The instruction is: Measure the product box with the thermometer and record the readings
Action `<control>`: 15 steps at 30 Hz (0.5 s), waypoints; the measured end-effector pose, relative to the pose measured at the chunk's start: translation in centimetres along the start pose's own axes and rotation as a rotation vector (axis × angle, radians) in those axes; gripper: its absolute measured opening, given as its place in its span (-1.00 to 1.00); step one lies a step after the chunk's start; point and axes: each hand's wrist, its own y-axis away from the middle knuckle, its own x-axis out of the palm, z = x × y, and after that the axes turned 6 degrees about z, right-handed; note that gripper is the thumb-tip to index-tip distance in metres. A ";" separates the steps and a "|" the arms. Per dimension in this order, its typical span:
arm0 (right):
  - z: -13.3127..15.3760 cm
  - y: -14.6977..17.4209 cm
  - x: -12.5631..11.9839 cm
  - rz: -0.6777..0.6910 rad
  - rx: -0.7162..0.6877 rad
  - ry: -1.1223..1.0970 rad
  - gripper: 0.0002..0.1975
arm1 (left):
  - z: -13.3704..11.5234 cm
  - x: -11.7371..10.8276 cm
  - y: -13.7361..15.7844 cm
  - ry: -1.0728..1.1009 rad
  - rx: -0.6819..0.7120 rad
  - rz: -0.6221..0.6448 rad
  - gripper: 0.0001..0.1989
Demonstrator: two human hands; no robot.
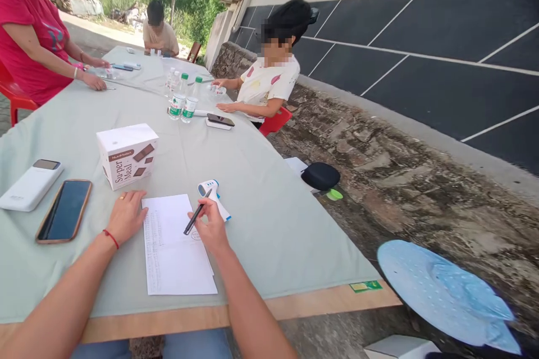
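Note:
A black pen is pinched between the fingers of my right hand, tilted over the lower right of a printed sheet of paper. The sheet lies on the cloth in front of me, with columns of small text at its left and a round stamp partly behind my hand. My left hand rests flat on the cloth, fingers stretched, thumb at the sheet's upper left edge. Just beyond those fingers stands a white box marked "Super Meal". A white and blue handheld thermometer lies behind my right hand.
Left of me lie a smartphone and a white power bank. Several water bottles and another phone stand or lie farther along the table. Three people sit around it. A blue hat is beyond the right corner.

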 end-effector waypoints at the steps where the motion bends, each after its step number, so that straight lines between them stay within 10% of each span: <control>1: -0.1 0.0 -0.1 -0.029 0.022 0.063 -0.72 | 0.2 0.1 -0.1 -0.007 0.002 -0.002 -0.67; 6: 0.2 0.0 -0.8 0.062 -0.003 0.120 -0.63 | 0.3 1.1 0.1 0.014 0.030 -0.046 -0.65; 10: 1.7 1.3 -0.3 0.463 -0.127 0.131 -0.68 | -0.1 1.7 0.3 0.028 0.068 -0.019 -0.67; 15: 2.8 3.9 1.4 0.881 -0.307 0.228 -0.26 | -0.5 1.1 0.2 0.000 0.014 -0.026 -0.68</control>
